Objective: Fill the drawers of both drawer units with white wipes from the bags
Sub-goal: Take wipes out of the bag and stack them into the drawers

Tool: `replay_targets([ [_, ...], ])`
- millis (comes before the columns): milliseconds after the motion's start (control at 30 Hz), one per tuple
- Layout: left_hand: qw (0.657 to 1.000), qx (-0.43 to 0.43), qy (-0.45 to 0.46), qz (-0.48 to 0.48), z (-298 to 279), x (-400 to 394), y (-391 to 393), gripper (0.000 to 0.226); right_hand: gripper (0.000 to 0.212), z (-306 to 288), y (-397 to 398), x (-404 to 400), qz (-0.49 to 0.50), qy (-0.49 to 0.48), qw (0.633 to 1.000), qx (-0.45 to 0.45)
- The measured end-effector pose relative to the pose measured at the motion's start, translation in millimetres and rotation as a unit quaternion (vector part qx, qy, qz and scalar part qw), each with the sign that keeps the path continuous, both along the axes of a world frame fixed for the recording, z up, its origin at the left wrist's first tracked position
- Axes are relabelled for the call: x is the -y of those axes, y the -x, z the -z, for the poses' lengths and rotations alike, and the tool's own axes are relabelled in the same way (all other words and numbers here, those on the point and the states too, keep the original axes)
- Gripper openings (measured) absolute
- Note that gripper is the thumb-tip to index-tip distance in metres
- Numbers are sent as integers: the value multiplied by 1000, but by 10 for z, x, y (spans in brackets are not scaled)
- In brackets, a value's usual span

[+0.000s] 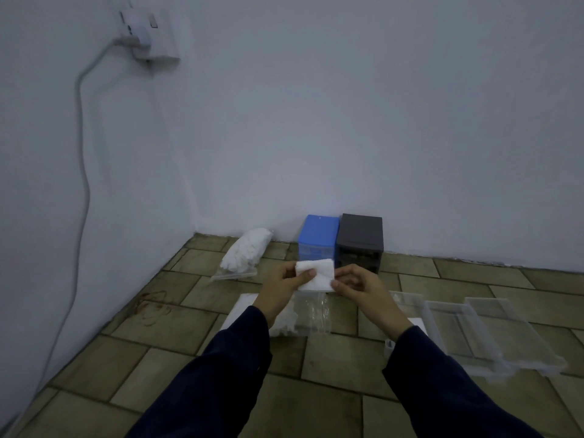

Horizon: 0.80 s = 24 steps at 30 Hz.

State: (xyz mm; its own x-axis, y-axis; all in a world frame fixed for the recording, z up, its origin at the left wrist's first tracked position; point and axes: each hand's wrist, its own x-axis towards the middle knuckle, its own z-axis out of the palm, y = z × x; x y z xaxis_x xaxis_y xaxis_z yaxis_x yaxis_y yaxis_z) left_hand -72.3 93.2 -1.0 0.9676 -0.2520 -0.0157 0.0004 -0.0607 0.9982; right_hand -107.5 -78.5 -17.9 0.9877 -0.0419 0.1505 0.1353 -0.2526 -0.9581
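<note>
A white wipe [319, 275] is held up between both hands above the tiled floor. My left hand [286, 284] pinches its left side with the thumb on top. My right hand [357, 287] pinches its lower right corner. Behind the wipe, against the wall, stand a blue drawer unit [318, 237] and a black drawer unit [360, 237] side by side. Below my hands lies an opened clear bag [311, 314] with white wipes in it. A second bag of wipes [245, 251] lies left of the blue unit. Several clear drawers [474, 330] lie pulled out on the floor at the right.
The floor is tiled [189, 358] and meets a white wall corner at the left. A white cable [82, 184] hangs from a plug in a wall socket [148, 36] down to the floor at the far left.
</note>
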Motion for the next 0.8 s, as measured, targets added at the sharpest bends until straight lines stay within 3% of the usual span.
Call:
replay_targets([
  [200,988,-98,-45,-108,207,-364,-182,25,10,297,-106,-88,25,38,995,-90],
  [300,978,-107,-102,-149,375,-527,-238,47,20,457,-169,-139,28,43,988,-145],
  [500,974,-155,-96,-134,443,-633,-173,48,22,568,-222,-337,-55,101,980,-160],
  [800,974,-143,-138,-109,456,-716,-129,48,40,770,-388,-692,-71,187,969,-147],
])
